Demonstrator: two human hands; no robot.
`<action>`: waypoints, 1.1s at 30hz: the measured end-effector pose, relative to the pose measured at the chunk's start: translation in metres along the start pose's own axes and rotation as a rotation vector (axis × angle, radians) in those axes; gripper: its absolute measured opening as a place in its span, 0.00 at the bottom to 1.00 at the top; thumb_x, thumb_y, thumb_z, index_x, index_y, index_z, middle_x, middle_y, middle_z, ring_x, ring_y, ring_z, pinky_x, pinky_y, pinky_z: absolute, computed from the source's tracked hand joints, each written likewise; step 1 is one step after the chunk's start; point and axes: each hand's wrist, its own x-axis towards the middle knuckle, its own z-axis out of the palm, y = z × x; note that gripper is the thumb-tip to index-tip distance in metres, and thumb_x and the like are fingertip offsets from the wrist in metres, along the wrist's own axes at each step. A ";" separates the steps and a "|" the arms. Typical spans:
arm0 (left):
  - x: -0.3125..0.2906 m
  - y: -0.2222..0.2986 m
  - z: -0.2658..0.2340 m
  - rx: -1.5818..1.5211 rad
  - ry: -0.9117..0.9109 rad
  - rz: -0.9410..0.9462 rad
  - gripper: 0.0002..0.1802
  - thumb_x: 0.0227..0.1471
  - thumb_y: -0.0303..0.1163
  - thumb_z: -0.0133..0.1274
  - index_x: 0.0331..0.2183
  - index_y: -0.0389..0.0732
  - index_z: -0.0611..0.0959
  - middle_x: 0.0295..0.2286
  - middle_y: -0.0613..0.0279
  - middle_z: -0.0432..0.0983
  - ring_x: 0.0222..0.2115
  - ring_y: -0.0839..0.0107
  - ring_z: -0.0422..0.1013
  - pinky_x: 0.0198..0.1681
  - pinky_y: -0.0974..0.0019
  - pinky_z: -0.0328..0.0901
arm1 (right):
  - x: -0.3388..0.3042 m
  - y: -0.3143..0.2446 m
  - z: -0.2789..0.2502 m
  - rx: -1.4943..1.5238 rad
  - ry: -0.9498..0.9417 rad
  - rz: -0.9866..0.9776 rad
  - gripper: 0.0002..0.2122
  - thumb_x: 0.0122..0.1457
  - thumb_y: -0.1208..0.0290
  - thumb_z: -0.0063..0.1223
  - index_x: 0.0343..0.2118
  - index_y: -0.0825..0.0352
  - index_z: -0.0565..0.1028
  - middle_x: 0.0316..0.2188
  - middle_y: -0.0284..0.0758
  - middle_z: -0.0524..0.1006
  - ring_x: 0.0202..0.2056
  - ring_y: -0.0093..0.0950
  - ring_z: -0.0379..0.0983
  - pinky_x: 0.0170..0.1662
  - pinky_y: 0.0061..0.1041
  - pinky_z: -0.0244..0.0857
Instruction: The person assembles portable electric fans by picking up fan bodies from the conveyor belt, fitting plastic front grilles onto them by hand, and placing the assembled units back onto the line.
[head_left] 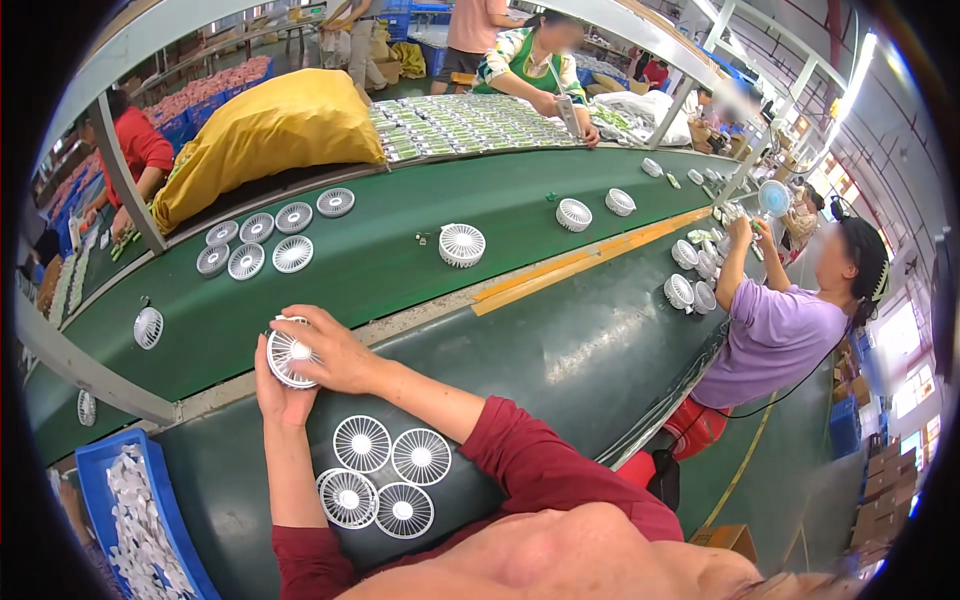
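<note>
Close to the belt's near edge, a round white fan head (284, 354) with a spoked grille is held between both hands. My left hand (284, 402) cups it from below and the left, fingers wrapped around its side. From the right, my right hand (342, 356) lies over the grille, its fingers bent across the top and rim. Several loose white spoked fan grilles (421, 457) rest on the dark worktable (560, 360) below my right forearm, two of them overlapping.
Beyond the table runs a green conveyor belt (380, 255) carrying several grey fan grilles (293, 254) and white fan heads (462, 245). A blue bin (168, 515) of small white parts stands left. A wooden strip (590, 262) borders the belt. A co-worker in purple (775, 335) sits right.
</note>
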 end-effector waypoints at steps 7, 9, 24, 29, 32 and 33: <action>-0.008 -0.003 0.012 0.063 0.113 0.187 0.25 0.63 0.48 0.39 0.53 0.41 0.71 0.49 0.60 0.72 0.49 0.64 0.70 0.52 0.60 0.66 | 0.002 -0.007 -0.003 -0.040 -0.117 -0.053 0.41 0.49 0.51 0.60 0.63 0.63 0.56 0.61 0.49 0.55 0.61 0.49 0.52 0.63 0.43 0.50; -0.010 -0.015 0.022 0.171 0.135 0.352 0.26 0.64 0.48 0.39 0.55 0.40 0.69 0.51 0.59 0.69 0.51 0.65 0.68 0.52 0.60 0.66 | -0.002 -0.001 0.004 -0.014 -0.118 -0.039 0.43 0.49 0.46 0.58 0.64 0.64 0.55 0.62 0.49 0.54 0.62 0.49 0.51 0.63 0.43 0.48; -0.008 -0.026 0.013 1.536 0.131 1.355 0.32 0.48 0.34 0.52 0.55 0.35 0.67 0.50 0.46 0.66 0.50 0.50 0.62 0.56 0.53 0.55 | -0.006 -0.006 0.024 1.386 -0.114 0.739 0.30 0.66 0.41 0.31 0.58 0.63 0.62 0.51 0.32 0.70 0.52 0.25 0.68 0.54 0.28 0.63; -0.008 -0.026 0.009 0.999 0.143 1.021 0.29 0.56 0.32 0.46 0.58 0.34 0.62 0.52 0.49 0.64 0.53 0.60 0.63 0.57 0.58 0.57 | -0.009 -0.006 0.035 0.630 -0.015 0.237 0.28 0.67 0.54 0.34 0.64 0.66 0.50 0.58 0.38 0.61 0.59 0.29 0.59 0.61 0.28 0.53; -0.005 -0.028 0.004 0.942 0.144 1.056 0.27 0.59 0.31 0.44 0.58 0.34 0.63 0.53 0.51 0.63 0.52 0.63 0.63 0.57 0.61 0.57 | -0.006 -0.014 0.038 0.916 -0.034 0.406 0.34 0.65 0.45 0.37 0.65 0.67 0.49 0.59 0.38 0.60 0.59 0.29 0.58 0.61 0.27 0.52; -0.003 -0.029 0.003 0.981 0.121 1.077 0.27 0.58 0.31 0.44 0.57 0.34 0.63 0.53 0.51 0.63 0.52 0.63 0.63 0.57 0.61 0.57 | -0.008 -0.007 0.042 1.013 0.007 0.419 0.33 0.65 0.47 0.39 0.65 0.65 0.51 0.58 0.37 0.61 0.58 0.28 0.59 0.61 0.27 0.52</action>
